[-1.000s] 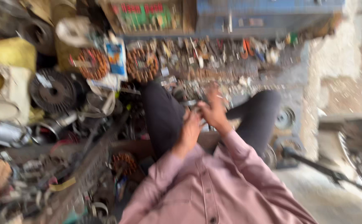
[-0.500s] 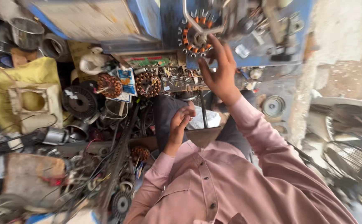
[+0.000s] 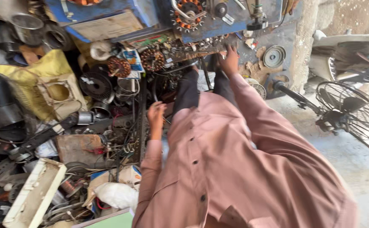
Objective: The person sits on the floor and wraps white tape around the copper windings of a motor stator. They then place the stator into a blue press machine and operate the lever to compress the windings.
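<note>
My right hand (image 3: 230, 61) reaches forward with its fingers spread and rests on the cluttered edge of a blue workbench (image 3: 218, 29), among small metal parts. Above it a motor stator with orange windings (image 3: 187, 14) is mounted on the blue machine. My left hand (image 3: 156, 116) hangs lower, beside my dark-trousered knee (image 3: 187, 90), next to an upright slotted metal bar (image 3: 142, 120). Its fingers are curled and I cannot make out whether they hold anything. A pink shirt sleeve (image 3: 256, 114) covers my right arm.
Copper-wound stators (image 3: 119, 66) lie among wires and scrap on the left, by a yellow sack (image 3: 45, 69) and a long white casing (image 3: 36, 194). A steel pot (image 3: 26, 27) stands top left. A black cage fan (image 3: 349, 112) and a grey disc (image 3: 274, 56) are on the right.
My right hand has come down from the stator on the blue machine to the bench edge. My left hand has dropped lower, beside my knee. The camera has tilted.
</note>
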